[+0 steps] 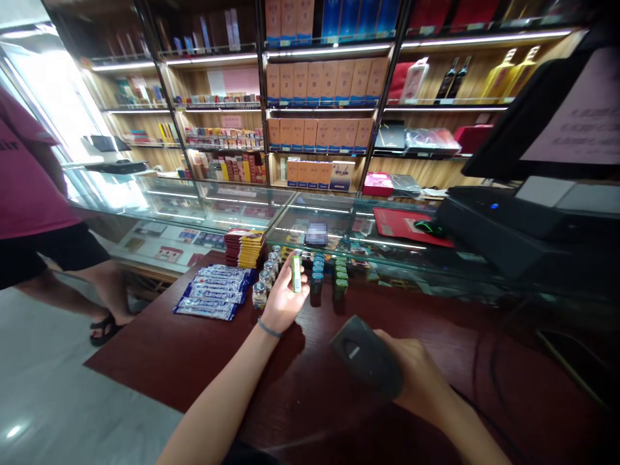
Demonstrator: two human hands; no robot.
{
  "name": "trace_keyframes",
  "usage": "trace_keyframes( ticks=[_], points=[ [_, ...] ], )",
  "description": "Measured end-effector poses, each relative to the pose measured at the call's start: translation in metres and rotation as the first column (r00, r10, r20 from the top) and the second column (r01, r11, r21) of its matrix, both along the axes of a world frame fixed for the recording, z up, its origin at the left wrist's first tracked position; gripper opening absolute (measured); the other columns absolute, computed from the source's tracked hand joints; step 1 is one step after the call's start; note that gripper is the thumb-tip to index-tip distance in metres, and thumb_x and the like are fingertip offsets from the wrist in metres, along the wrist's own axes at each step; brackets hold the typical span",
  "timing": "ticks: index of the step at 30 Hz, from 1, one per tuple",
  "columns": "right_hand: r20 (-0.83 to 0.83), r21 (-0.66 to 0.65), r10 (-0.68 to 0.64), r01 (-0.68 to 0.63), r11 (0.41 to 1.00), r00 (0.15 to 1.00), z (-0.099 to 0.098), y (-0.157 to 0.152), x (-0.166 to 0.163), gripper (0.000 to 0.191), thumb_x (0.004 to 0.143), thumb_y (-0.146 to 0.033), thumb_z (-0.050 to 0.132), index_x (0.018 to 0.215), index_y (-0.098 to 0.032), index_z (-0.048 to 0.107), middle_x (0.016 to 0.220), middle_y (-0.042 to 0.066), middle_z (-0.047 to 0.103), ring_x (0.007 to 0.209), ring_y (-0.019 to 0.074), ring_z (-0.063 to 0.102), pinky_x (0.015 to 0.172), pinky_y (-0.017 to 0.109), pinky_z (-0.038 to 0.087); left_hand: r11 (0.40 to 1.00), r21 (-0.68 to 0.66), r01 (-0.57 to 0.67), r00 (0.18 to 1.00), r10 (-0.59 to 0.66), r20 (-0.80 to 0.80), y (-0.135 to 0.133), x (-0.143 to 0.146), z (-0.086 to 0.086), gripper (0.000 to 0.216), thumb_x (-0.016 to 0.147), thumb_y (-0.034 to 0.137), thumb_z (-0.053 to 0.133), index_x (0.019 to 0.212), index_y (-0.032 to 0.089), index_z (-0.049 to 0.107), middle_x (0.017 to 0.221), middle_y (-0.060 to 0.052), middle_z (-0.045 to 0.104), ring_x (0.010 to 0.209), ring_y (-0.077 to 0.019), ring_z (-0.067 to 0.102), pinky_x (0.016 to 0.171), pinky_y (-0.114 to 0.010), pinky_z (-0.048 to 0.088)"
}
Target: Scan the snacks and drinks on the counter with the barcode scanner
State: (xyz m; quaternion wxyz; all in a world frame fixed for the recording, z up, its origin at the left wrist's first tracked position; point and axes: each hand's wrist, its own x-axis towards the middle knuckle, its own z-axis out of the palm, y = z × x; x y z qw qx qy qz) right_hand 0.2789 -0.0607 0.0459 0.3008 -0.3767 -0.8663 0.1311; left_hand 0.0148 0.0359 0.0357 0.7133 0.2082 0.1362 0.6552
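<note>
My left hand [285, 302] is palm up over the dark red table, its fingers round a small green-and-white pack [296, 274] whose printed side faces up. My right hand [415, 365] grips a dark barcode scanner [367, 356], its head tilted toward the left hand. Close to my left hand runs a row of small clear jars with metal lids [259, 295]. Just beyond its fingers are a row of blue-lidded containers [317, 276] and a row of green-lidded containers [341, 282]. Blue-and-silver packets [213, 294] lie overlapping to the left.
Red and yellow packs [245, 247] are stacked by the glass counter [232, 206]. At the right stand a dark monitor [547, 116] and a mouse [430, 227] on a red mat [402, 226]. A person in a pink shirt [33, 161] stands at the left. Stocked shelves line the back.
</note>
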Motion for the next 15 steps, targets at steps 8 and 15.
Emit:
trace_keyframes(
  ticks=[8, 15],
  points=[
    [0.030, -0.024, -0.051, 0.052, 0.998, 0.998, -0.0011, -0.0016, -0.0020, 0.060, 0.071, -0.009, 0.057, 0.127, -0.028, 0.046, 0.076, -0.007, 0.073, 0.056, 0.0165, 0.069, 0.055, 0.024, 0.038, 1.000, -0.023, -0.018, 1.000, 0.017, -0.008, 0.0023, 0.0010, -0.0021, 0.046, 0.097, 0.026, 0.066, 0.141, 0.034, 0.059, 0.096, -0.002, 0.063, 0.078, -0.0106, 0.057, 0.066, -0.020, 0.047],
    [-0.006, -0.027, -0.051, 0.051, 0.998, 0.999, -0.0033, 0.0026, 0.0006, 0.064, 0.070, -0.009, 0.059, 0.130, -0.030, 0.048, 0.080, -0.007, 0.076, 0.065, 0.0182, 0.074, 0.056, 0.023, 0.043, 0.999, -0.024, -0.025, 0.999, 0.024, -0.023, -0.0011, 0.0024, 0.0024, 0.044, 0.095, 0.026, 0.068, 0.138, 0.031, 0.060, 0.096, -0.001, 0.064, 0.078, -0.0100, 0.059, 0.065, -0.020, 0.049]
  ],
)
